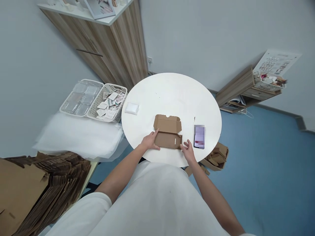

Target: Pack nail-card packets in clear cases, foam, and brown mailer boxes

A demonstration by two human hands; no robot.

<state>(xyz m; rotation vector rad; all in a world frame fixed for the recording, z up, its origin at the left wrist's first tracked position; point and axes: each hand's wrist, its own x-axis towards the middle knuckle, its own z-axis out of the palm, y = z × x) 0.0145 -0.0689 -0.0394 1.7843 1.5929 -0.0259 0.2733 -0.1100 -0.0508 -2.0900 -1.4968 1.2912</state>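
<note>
A small brown cardboard box (168,131) lies on the round white table (172,95), its lid flap raised toward the far side. My left hand (150,141) rests against the box's left end, fingers curled along its edge. My right hand (188,149) touches the box's right front corner, fingers spread and lightly bent. A phone (199,136) lies flat just right of the box. A small white packet (132,108) sits on the table's left part.
Two white baskets (81,98) (112,103) with small packets stand on a side table at left, over clear bags (73,134). Flat cardboard blanks (36,186) are stacked at lower left. A carton of folded boxes (216,157) sits on the blue floor by the table.
</note>
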